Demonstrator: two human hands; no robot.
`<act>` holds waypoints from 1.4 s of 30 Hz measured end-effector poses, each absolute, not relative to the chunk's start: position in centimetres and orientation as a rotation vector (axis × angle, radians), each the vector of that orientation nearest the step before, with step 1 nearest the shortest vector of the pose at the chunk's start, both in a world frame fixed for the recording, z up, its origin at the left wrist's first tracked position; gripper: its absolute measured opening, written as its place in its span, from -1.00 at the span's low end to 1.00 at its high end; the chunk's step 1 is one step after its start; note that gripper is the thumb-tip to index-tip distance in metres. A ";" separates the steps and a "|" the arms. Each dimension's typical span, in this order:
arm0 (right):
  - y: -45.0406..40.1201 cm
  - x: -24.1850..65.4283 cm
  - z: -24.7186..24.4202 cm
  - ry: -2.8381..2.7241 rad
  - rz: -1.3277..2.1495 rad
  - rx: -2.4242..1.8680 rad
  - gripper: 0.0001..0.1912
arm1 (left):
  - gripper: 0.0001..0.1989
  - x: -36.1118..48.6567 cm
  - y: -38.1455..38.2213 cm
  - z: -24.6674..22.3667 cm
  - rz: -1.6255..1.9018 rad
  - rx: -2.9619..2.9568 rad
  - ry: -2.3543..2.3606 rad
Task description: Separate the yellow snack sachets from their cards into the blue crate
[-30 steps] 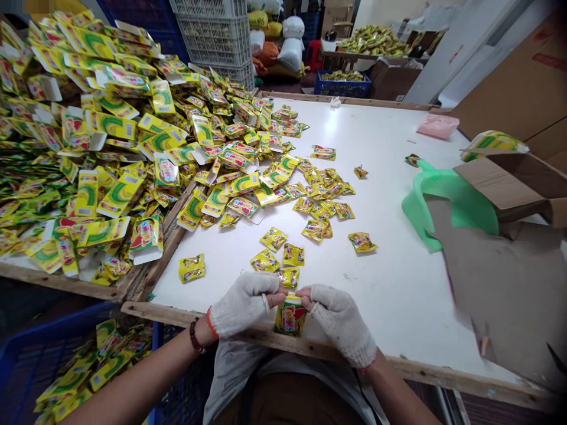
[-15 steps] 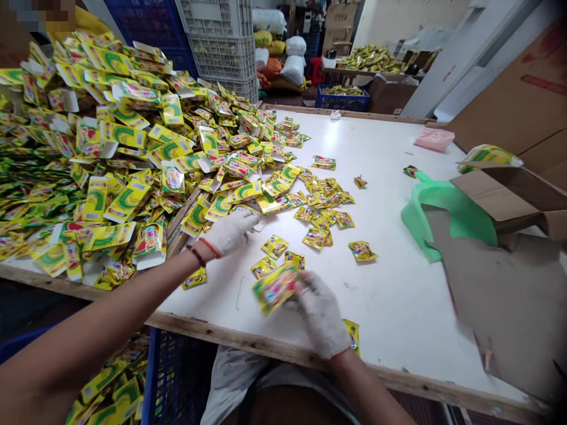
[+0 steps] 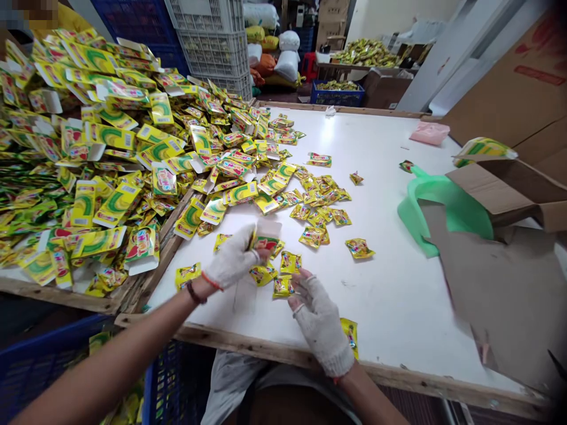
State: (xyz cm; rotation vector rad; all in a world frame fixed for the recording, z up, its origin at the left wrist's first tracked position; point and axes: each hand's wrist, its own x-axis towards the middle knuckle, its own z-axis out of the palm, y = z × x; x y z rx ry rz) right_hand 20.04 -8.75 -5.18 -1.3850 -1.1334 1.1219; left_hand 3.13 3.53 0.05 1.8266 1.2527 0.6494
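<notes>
My left hand (image 3: pixel 234 258), in a white glove with bare fingertips, is closed around a small yellow candy box (image 3: pixel 267 243) with a pale flap standing open. It hovers over the white table, slightly blurred. Lower right, my gloved right hand (image 3: pixel 319 321) has its thumb and fingers apart at the edge of a yellow candy packet (image 3: pixel 282 287); whether it touches it I cannot tell. Two more packets, a candy packet (image 3: pixel 290 262) and another packet (image 3: pixel 263 274), lie just beyond. One packet (image 3: pixel 349 335) rests by the right wrist.
A large heap of yellow boxes (image 3: pixel 110 136) and packets fills the left, beside a wooden strip (image 3: pixel 163 254). Several packets (image 3: pixel 321 198) cluster mid-table. A green dustpan (image 3: pixel 465 206) and cardboard (image 3: pixel 500 295) lie right. A blue crate (image 3: pixel 155 378) stands below the table's front edge.
My left hand has come from the heap toward the right with a box in it. The yellow box in my right hand has left it, and that hand's fingers are now apart beside a packet.
</notes>
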 end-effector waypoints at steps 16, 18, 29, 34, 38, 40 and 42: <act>-6.4 24.3 -4.7 -1.579 0.953 -1.707 -0.75 | -0.81 3.3 -2.9 -1.9 0.393 1.841 1.052; -3.8 24.7 -4.3 -1.768 0.753 -1.765 -0.75 | -0.80 3.2 -2.8 -1.4 0.282 2.000 0.884; 1.0 24.6 -4.7 -2.081 0.767 -1.664 -0.92 | -0.86 0.3 1.8 -0.6 0.548 2.116 1.376; 0.8 27.1 -3.7 -2.070 0.825 -1.643 -0.80 | -0.81 1.0 3.5 -0.9 0.548 2.126 1.331; 0.8 28.1 -3.9 -1.977 0.790 -1.726 -0.79 | -0.83 3.5 5.2 -1.4 0.587 2.191 1.335; 0.5 28.0 -4.3 -1.969 0.791 -1.723 -0.75 | -0.85 4.3 5.9 -1.7 0.602 2.181 1.364; -0.1 27.5 -4.7 -2.010 0.810 -1.701 -0.72 | -0.87 4.5 6.3 -2.1 0.597 2.182 1.385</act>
